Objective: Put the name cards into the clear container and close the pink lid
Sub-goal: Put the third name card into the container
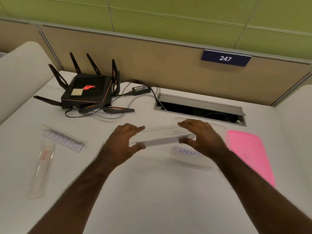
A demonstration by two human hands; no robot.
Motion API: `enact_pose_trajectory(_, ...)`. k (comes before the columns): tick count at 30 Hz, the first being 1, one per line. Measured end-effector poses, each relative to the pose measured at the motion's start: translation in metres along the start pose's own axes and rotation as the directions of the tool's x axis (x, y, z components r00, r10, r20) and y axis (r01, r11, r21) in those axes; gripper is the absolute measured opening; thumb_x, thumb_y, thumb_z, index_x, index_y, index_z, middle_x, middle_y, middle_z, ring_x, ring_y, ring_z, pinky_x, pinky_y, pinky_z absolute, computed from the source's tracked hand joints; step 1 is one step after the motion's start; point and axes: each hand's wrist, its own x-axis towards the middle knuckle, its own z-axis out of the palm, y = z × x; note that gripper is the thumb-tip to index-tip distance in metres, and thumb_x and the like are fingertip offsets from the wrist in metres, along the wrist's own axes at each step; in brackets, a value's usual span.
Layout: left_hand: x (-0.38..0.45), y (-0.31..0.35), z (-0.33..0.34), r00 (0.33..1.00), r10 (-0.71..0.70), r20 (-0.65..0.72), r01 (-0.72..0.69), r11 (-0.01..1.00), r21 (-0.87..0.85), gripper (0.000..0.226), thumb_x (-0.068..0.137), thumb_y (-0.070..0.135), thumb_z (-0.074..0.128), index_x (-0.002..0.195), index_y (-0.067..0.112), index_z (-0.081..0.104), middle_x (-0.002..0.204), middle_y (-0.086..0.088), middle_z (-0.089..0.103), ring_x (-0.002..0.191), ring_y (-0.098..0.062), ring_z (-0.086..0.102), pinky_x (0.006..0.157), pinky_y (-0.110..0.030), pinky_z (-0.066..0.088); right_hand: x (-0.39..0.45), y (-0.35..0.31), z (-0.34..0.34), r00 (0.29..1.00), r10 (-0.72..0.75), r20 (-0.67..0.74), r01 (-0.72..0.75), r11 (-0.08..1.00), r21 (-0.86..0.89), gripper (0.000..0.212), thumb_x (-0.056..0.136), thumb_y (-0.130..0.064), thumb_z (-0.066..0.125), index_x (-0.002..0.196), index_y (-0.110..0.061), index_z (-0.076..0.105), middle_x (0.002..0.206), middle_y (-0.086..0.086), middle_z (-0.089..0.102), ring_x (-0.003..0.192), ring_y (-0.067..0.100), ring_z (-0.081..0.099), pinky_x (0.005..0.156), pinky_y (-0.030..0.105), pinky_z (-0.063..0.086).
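Observation:
A clear name card holder (161, 136) hangs a little above the white table, gripped at its two ends by my left hand (123, 142) and my right hand (202, 137). The clear container (222, 128) sits under my right hand, its outline faint. A card with blue handwriting (187, 152) appears to lie inside it. The pink lid (249, 154) lies flat on the table just right of the container. Two more name cards rest at the left: one with handwriting (65, 140) and one with a red label (42, 168).
A black router (89, 92) with antennas, its power brick (141, 89) and cables sit at the back left. An open cable hatch (199, 107) is sunk into the table behind the hands. A tan partition with a "247" sign (225, 58) closes the back.

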Motion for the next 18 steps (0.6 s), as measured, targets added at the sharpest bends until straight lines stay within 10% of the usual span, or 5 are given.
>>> enact_pose_trajectory(18,0.114,0.082,0.104,0.967,0.161,0.199,-0.241,0.836,0.493,0.048,0.086,0.058,0.053,0.126,0.034,0.059,0.126,0.007,0.06,0.112,-0.021,0.047,0.086,-0.038,0.029,-0.058,0.1,-0.016,0.908,0.42,0.008,-0.403,0.877,-0.261,0.05,0.078,-0.06,0.063,0.12,-0.033,0.064,0.121,-0.006,0.065,0.114,0.021,0.048,0.089,0.041,0.03)
